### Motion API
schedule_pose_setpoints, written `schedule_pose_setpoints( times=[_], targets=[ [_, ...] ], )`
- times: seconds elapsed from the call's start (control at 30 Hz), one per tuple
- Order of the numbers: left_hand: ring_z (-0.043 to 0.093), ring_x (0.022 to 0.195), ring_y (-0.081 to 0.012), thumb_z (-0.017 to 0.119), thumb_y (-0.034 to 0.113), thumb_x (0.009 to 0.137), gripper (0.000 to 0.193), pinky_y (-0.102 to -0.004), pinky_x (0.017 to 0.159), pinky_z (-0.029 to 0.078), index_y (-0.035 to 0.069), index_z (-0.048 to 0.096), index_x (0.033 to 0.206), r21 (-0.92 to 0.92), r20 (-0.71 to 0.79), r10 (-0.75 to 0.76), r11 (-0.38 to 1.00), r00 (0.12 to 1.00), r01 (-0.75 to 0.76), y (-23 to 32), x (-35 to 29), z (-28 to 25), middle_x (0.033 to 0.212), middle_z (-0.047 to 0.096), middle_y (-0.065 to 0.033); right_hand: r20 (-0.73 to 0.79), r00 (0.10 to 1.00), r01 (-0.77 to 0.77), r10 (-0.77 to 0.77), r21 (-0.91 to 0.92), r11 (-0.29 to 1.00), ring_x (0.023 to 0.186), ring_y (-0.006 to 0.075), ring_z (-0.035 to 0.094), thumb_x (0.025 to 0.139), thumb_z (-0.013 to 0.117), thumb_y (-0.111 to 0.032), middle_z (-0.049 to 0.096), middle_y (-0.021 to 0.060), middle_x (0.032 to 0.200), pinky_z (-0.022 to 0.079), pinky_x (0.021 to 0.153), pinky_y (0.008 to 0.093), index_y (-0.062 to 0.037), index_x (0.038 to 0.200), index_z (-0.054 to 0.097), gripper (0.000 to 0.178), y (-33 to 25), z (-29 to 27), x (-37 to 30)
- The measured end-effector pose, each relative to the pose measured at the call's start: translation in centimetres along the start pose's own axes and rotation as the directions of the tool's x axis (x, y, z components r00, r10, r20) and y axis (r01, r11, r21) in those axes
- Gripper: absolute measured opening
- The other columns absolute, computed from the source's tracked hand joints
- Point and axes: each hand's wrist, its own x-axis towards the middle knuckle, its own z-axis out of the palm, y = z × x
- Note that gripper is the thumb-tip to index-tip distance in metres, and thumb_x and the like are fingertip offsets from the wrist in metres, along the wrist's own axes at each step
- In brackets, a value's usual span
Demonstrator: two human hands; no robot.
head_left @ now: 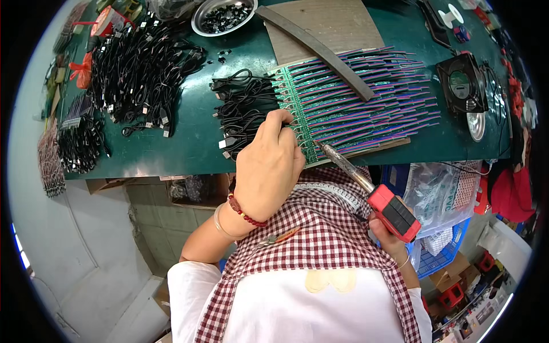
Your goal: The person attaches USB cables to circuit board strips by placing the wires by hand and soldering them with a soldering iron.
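Note:
My right hand (390,231) grips a soldering iron (394,212) by its red and black handle. The iron's metal shaft slants up and left, its tip at the lower end of a row of green circuit boards (293,86). Over the left edge of those boards, my left hand (271,157) is closed in a pinch among thin wire ends; what lies between its fingertips is hidden. Black USB cables (246,106) lie left of the boards, partly under that hand. Thin multicoloured wires (366,123) spread from the boards to the right.
A grey bar (320,51) lies across the wires and a cardboard sheet (326,23). A big heap of black cables (143,68) covers the table's left. Small black parts fill a metal bowl (224,17) at the back. A black fan (460,84) stands at the right.

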Motion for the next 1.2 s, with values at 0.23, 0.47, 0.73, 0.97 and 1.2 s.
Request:
schedule_pose_setpoints(
  times=[0.23, 0.47, 0.73, 0.97, 1.2],
  targets=[
    [0.059, 0.089, -0.0227, 0.063, 0.002, 0.071, 0.014, -0.0313, 0.064, 0.053, -0.003, 0.056, 0.081, 0.003, -0.013, 0.005, 1.000, 1.000, -0.005, -0.1, 0.1, 0.0, 0.107, 0.053, -0.0101, 0.018, 0.997, -0.071, 0.070, 0.073, 0.995, 0.064, 0.0190, 0.061, 0.072, 0.076, -0.019, 0.063, 0.0083, 0.079, 0.047, 0.059, 0.0281, 0.0016, 0.093, 0.062, 0.033, -0.2, 0.4, 0.9],
    [0.059, 0.088, -0.0224, 0.062, 0.003, 0.070, 0.014, -0.0317, 0.062, 0.053, -0.003, 0.055, 0.081, 0.014, -0.021, 0.003, 1.000, 1.000, -0.003, -0.1, 0.1, 0.2, 0.107, 0.053, -0.0101, 0.055, 0.998, -0.029, 0.029, 0.007, 1.000, 0.059, 0.0168, 0.060, 0.070, 0.076, -0.018, 0.062, 0.0062, 0.073, 0.046, 0.056, 0.0263, 0.0002, 0.089, 0.061, 0.031, -0.6, 0.3, 1.6],
    [0.058, 0.090, -0.0215, 0.062, 0.003, 0.071, 0.014, -0.0309, 0.063, 0.053, -0.004, 0.056, 0.081, 0.021, -0.022, -0.007, 1.000, 1.000, 0.008, 0.1, 0.0, 0.3, 0.108, 0.052, -0.0092, 0.028, 0.999, 0.019, -0.018, -0.045, 0.999, 0.060, 0.0174, 0.060, 0.070, 0.076, -0.020, 0.062, 0.0072, 0.074, 0.046, 0.056, 0.0267, 0.0014, 0.090, 0.060, 0.033, -0.4, 0.2, 1.4],
    [0.058, 0.091, -0.0212, 0.063, 0.003, 0.071, 0.016, -0.0305, 0.065, 0.053, -0.004, 0.056, 0.083, 0.022, -0.019, 0.005, 1.000, 1.000, -0.004, 0.0, 0.0, 0.4, 0.109, 0.051, -0.0092, 0.008, 1.000, 0.029, -0.029, -0.026, 0.999, 0.064, 0.0202, 0.061, 0.071, 0.075, -0.022, 0.063, 0.0104, 0.079, 0.047, 0.058, 0.0283, 0.0031, 0.094, 0.062, 0.037, -0.1, 0.1, 1.1],
    [0.060, 0.070, -0.0256, 0.061, 0.001, 0.070, 0.009, -0.0352, 0.056, 0.049, 0.001, 0.053, 0.073, -0.025, -0.090, -0.010, 1.000, 0.996, 0.008, 0.1, 0.1, 0.6, 0.106, 0.056, -0.0080, -0.011, 0.999, -0.041, 0.041, 0.001, 0.999, 0.065, 0.0211, 0.061, 0.071, 0.076, -0.021, 0.063, 0.0110, 0.080, 0.047, 0.058, 0.0290, 0.0027, 0.092, 0.063, 0.035, 0.0, 0.4, 0.8]
  ],
)
